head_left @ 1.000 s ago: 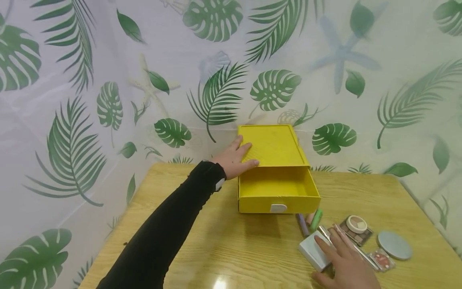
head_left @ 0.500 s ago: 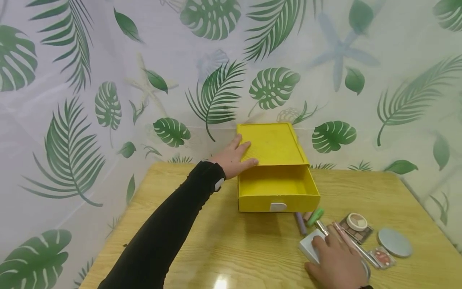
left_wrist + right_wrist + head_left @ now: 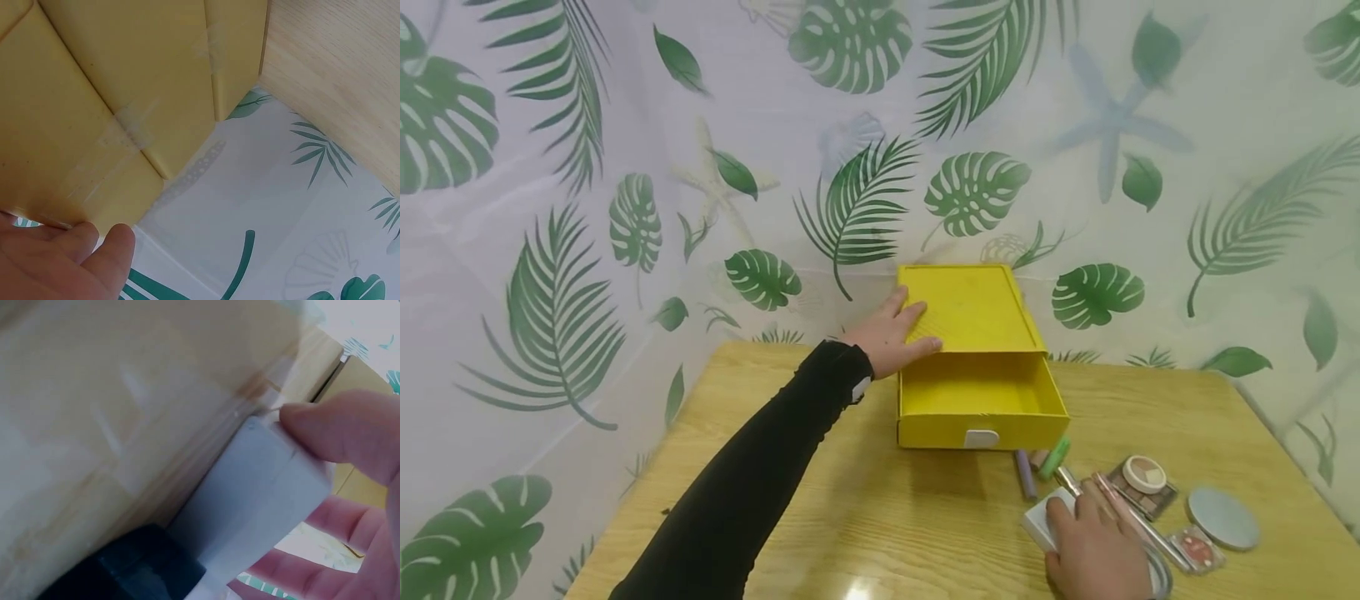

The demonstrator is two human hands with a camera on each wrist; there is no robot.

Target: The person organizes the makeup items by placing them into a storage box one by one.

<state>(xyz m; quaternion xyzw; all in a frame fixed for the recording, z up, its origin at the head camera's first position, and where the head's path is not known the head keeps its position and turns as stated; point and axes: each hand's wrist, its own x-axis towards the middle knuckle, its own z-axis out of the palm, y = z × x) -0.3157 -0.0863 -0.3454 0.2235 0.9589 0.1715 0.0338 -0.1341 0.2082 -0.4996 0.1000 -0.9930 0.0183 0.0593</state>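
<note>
A yellow cardboard drawer box (image 3: 973, 308) stands at the back of the table with its drawer (image 3: 936, 432) pulled out toward me. My left hand (image 3: 891, 337) rests with spread fingers on the box's upper left edge; the left wrist view shows fingertips (image 3: 119, 240) against the box's side (image 3: 106, 125). At the front right, my right hand (image 3: 1101, 550) grips a small white box (image 3: 1036, 523). In the right wrist view, the thumb (image 3: 337, 422) lies along one edge of the white box (image 3: 250, 494) and fingers reach to its other side.
Around the right hand lie a purple tube (image 3: 1026, 475), a green tube (image 3: 1055, 458), a pink-and-silver tube (image 3: 1120, 504), an eyeshadow palette (image 3: 1157, 498) under a round compact (image 3: 1144, 473), a small clear case (image 3: 1197, 550) and a round silver disc (image 3: 1223, 518). A leaf-print cloth hangs behind the table (image 3: 805, 517).
My right hand has come down and to the left over the white box, and its fingers have curled round it. The left hand stays on the yellow box.
</note>
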